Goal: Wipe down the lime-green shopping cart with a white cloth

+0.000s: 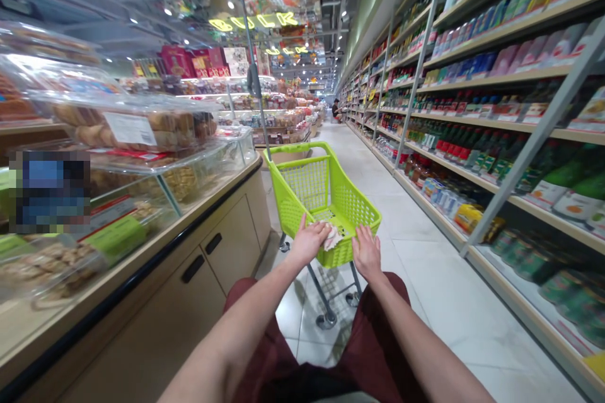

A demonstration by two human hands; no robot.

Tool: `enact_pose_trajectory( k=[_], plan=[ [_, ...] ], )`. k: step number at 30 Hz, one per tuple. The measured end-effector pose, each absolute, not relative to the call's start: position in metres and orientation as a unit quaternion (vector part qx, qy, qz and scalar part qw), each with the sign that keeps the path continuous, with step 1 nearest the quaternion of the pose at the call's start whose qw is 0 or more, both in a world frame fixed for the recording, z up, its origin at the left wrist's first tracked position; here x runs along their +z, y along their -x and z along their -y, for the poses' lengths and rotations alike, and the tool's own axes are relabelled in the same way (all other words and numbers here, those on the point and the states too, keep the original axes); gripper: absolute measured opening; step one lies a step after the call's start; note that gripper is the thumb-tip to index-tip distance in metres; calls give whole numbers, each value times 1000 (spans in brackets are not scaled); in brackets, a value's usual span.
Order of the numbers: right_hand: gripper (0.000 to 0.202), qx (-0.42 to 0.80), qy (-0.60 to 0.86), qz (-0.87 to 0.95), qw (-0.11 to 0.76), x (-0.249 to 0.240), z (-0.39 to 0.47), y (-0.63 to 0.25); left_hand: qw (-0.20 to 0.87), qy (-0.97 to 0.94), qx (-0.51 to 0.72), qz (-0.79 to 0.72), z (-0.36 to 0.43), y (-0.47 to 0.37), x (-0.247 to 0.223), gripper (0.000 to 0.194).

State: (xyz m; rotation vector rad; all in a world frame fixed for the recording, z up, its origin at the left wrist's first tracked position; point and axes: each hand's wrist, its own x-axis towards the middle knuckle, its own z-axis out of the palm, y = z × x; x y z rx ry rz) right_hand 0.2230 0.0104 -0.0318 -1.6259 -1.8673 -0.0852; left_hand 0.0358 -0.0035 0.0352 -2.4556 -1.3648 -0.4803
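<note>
A lime-green shopping cart (355, 204) on grey legs with small wheels stands just in front of my knees. My left hand (309, 240) is at the left part of its near rim, fingers wrapped over a crumpled white and pinkish cloth (333, 238) pressed against the rim. On the right side of the same rim lies my right hand (367, 250), its fingers stretched out over the edge, with nothing held. Through the basket's mesh the inside shows only its green floor.
A wooden counter (231, 214) with clear bins and packed baked goods runs along the left. Tall shelves (472, 182) of bottles and cans line the right. Tiled floor (331, 133) stretches ahead, where a person (336, 110) is low beside the shelves.
</note>
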Motion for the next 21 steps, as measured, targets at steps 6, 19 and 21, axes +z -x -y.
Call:
enact_pose_trajectory(
  k=[6, 19, 21],
  plan=[
    [42, -29, 593, 724, 352, -39, -5, -209, 158, 867, -170, 441, 6, -69, 24, 29],
    [42, -49, 571, 715, 399, -49, -2, -205, 203, 860, -163, 440, -9, -56, 28, 28],
    [43, -52, 567, 715, 405, -48, -1, -204, 198, 874, -161, 414, -3, -66, 22, 30]
  ],
)
